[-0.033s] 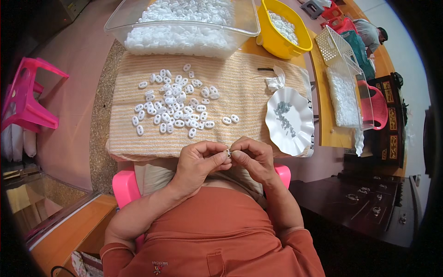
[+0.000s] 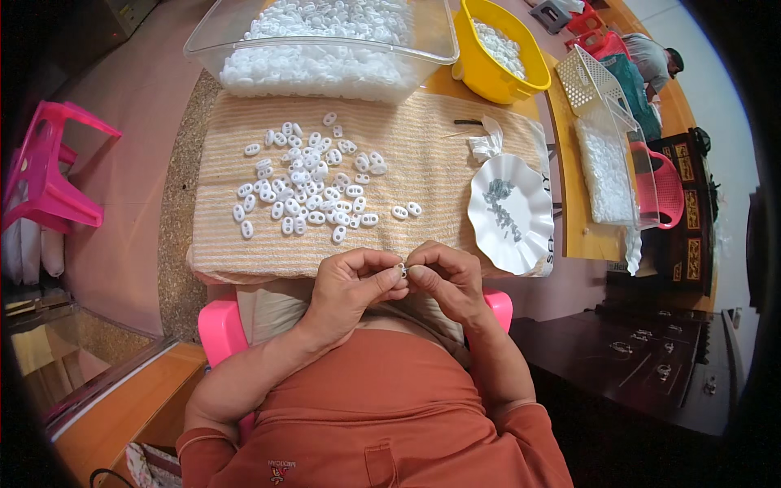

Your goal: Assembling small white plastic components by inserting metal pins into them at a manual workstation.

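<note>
Just beyond the table's near edge, my left hand (image 2: 362,283) is closed, pinching a small white plastic piece (image 2: 403,269) between thumb and fingertips. My right hand (image 2: 447,281) meets it from the other side, thumb and forefinger pressed together at the piece. Whatever lies between those right fingertips is hidden. On the striped cloth (image 2: 439,163) ahead spreads a loose pile of white oval two-hole plastic pieces (image 2: 305,179). Two more ovals (image 2: 407,211) lie apart from the pile, nearer my hands. To the right, a white scalloped plate (image 2: 533,220) holds small grey pieces (image 2: 502,207).
A clear bin (image 2: 321,69) of white pieces stands at the back, beside a yellow basin (image 2: 529,65). Crumpled white tissue (image 2: 486,140) and a dark thin stick (image 2: 468,122) lie behind the plate. A pink stool (image 2: 57,167) stands left; another person (image 2: 648,61) sits far right.
</note>
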A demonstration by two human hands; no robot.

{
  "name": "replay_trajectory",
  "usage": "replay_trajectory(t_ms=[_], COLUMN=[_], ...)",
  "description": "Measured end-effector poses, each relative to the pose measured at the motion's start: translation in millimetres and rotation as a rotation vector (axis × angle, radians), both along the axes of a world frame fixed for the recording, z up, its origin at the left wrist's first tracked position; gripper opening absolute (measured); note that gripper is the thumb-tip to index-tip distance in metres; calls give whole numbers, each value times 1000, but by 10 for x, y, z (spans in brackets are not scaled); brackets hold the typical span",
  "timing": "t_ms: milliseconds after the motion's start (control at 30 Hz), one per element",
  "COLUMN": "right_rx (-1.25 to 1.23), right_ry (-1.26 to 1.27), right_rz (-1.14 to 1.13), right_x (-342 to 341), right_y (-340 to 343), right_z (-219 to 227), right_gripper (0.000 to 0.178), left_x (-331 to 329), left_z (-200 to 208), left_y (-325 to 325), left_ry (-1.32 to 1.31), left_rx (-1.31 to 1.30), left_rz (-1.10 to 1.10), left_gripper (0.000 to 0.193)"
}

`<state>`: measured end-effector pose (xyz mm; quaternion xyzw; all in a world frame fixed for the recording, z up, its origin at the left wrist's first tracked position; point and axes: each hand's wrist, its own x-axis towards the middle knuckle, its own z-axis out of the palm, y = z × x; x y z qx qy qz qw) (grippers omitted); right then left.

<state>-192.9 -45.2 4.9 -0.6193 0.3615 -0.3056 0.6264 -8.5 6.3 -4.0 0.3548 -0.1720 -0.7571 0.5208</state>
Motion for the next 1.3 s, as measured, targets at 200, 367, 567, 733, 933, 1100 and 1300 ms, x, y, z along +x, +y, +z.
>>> replay_trajectory(t_ms=[200,367,567,733,933,1100,1300], right_rx=[-23,-4,-51,-73,67,11,-29], right_ry=[23,40,56,92,58,62,41], right_rz=[-5,-10,23,32,-30,-23,-12], right_x=[0,10,5,10,58,70,40], right_y=[8,21,7,9,64,48,12], right_z=[1,27,34,43,77,105,8], right_gripper=[12,10,11,11,9,10,11], left_x=[-4,-7,-13,-45,-56,-51,-22], left_z=[6,-2,-44,-75,-62,-11,-17], left_y=[0,2,11,30,44,42,4], left_ry=[-5,-13,-15,-60,-104,-94,-19], left_rx=[13,11,-9,-37,-52,-29,-5], left_rz=[7,10,11,30,38,47,53], left_gripper=[16,16,15,15,15,15,16])
